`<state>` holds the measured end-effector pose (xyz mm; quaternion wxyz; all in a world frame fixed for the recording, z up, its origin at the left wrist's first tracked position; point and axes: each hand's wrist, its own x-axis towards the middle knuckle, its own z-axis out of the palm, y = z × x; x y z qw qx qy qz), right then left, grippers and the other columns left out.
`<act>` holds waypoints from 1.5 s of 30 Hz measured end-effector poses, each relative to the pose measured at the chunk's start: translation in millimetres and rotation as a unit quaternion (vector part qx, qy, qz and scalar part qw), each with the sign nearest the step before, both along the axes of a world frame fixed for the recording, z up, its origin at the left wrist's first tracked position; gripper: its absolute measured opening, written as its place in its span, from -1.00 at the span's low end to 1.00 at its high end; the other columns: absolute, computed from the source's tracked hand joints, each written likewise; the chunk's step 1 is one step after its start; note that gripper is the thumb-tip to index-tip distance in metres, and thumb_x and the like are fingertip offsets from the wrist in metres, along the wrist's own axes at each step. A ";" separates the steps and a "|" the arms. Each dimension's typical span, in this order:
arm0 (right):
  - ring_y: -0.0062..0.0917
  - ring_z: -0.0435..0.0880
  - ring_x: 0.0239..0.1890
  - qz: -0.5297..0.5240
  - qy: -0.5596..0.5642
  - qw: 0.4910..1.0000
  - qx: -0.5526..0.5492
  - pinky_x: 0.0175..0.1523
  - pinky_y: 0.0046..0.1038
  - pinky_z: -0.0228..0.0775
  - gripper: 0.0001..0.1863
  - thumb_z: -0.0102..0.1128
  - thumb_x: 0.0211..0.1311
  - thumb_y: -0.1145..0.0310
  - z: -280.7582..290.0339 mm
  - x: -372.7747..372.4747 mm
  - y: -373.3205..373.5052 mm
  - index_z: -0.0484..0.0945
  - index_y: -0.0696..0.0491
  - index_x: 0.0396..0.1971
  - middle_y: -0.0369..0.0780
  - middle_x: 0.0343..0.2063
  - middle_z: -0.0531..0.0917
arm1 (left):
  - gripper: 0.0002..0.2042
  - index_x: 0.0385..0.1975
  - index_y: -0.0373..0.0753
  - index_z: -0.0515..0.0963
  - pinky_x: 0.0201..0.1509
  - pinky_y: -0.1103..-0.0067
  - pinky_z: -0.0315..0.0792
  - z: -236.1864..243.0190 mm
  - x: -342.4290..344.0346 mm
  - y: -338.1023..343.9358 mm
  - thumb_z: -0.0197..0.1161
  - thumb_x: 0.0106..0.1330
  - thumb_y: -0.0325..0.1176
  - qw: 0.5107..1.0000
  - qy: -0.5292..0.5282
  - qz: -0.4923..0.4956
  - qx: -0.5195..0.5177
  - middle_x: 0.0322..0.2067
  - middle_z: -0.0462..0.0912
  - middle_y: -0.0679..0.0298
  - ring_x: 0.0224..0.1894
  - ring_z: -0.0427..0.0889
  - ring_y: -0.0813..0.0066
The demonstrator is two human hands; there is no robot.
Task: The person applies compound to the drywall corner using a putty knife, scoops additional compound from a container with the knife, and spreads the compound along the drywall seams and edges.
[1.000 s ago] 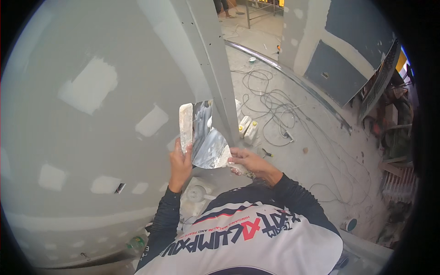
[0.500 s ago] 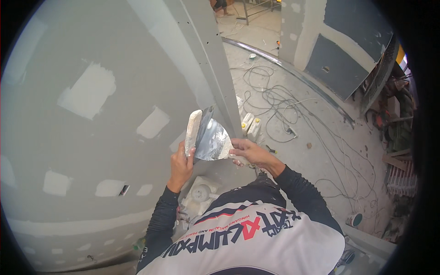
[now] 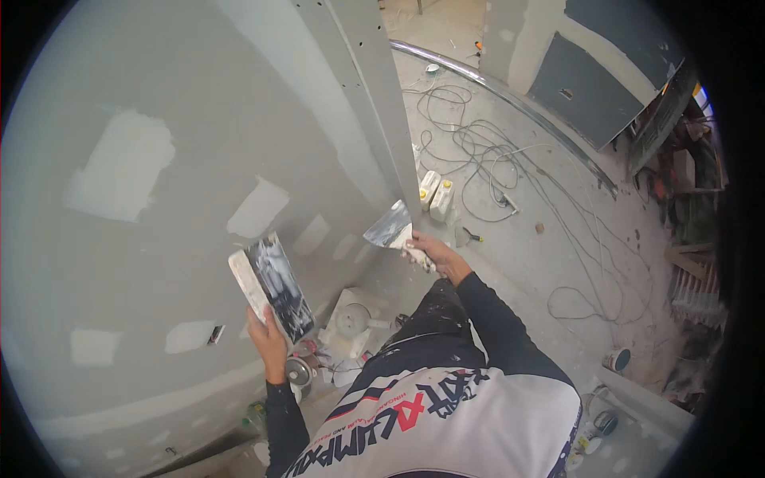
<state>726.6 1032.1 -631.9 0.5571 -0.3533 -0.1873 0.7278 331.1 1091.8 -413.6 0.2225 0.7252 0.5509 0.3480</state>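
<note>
My left hand (image 3: pixel 270 342) is closed round the pale, compound-crusted handle of a flat finishing trowel (image 3: pixel 280 287). The trowel's rectangular metal blade is smeared with white compound and stands tilted near the wall. In my right hand (image 3: pixel 440 259) is a putty knife (image 3: pixel 389 226) with a wide flared blade, its tip pointing up and left near the wall's edge. White residue marks both the blade and its handle. The two tools are apart. To the left rises a grey plasterboard wall (image 3: pixel 183 247) with several white filler patches.
A tangle of cables (image 3: pixel 510 159) lies on the dusty floor to the right. Two white jugs (image 3: pixel 441 201) with yellow caps stand just past the wall's end, near a small scraper (image 3: pixel 470 237). A pale bucket-like base (image 3: pixel 352 319) sits by my legs. Debris (image 3: pixel 693 207) lines the far right.
The putty knife and trowel were together before me and have separated. My left hand has moved left and down with the trowel, whose blade face now shows; the right has shifted slightly.
</note>
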 end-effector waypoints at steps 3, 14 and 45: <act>-0.60 0.73 -0.21 -0.012 -0.015 0.999 -0.028 -0.33 -0.59 0.62 -0.56 0.05 0.50 0.40 -71.5 16.8 48.1 0.34 0.10 0.32 -0.22 0.03 0.66 | -0.65 0.14 -0.49 0.43 0.15 0.40 0.40 -20.2 -13.9 -25.6 0.04 0.59 -0.29 0.996 -0.030 0.042 -0.066 -0.06 0.63 -0.02 0.00 0.59 0.22; -0.40 0.70 -0.39 -0.047 0.010 0.982 -0.183 -0.46 -0.48 0.59 -0.65 0.02 0.50 0.43 -203.4 56.6 193.1 0.38 0.30 0.16 -0.03 -0.22 0.64 | -0.52 0.28 -0.53 0.36 0.26 0.41 0.35 -84.2 0.7 -87.2 0.07 0.58 -0.22 0.948 -0.171 0.205 -0.175 0.11 0.57 -0.08 0.13 0.55 0.23; -0.25 0.56 -0.29 -0.085 0.252 0.957 -0.114 -0.25 -0.26 0.63 -0.86 0.14 0.34 0.52 14.7 109.5 264.7 0.37 0.23 -0.26 -0.04 -0.29 0.47 | -0.58 0.19 -0.48 0.42 0.07 0.51 0.44 -103.1 4.5 -85.2 0.08 0.59 -0.21 0.952 -0.225 0.151 -0.141 -0.03 0.62 0.08 -0.06 0.58 0.42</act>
